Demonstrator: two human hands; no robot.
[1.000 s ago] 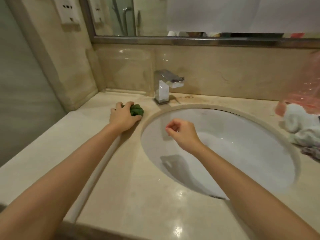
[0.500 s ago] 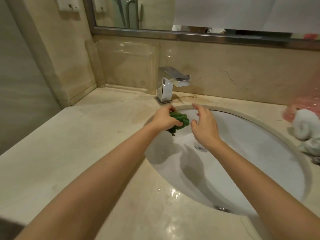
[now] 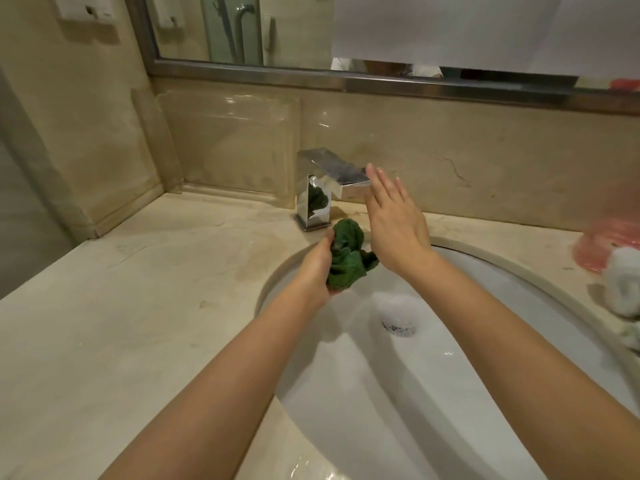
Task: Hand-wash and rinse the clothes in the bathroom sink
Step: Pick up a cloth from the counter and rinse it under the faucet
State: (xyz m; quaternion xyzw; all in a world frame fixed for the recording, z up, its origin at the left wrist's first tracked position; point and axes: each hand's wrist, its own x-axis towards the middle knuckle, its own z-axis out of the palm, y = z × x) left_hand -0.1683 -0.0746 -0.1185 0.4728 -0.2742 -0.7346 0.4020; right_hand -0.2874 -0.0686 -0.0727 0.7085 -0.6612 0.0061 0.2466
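My left hand (image 3: 317, 268) grips a bunched dark green cloth (image 3: 348, 259) over the back left rim of the white oval sink (image 3: 433, 393). Straight-fingered, my right hand (image 3: 393, 216) reaches up with its fingertips touching the end of the square chrome tap (image 3: 329, 181). The green cloth sits just below the tap's spout, between both hands. The drain (image 3: 398, 325) lies in the basin below my right wrist.
A beige marble counter (image 3: 138, 323) surrounds the sink, with a wall on the left and a mirror (image 3: 311, 29) above. At the right edge lie a white rolled cloth (image 3: 623, 285), more pale laundry, and a pink plastic bag (image 3: 602, 244).
My left hand picked the green cloth off the counter and carried it right, over the sink rim beneath the tap. My right hand rose from the basin to the tap's end.
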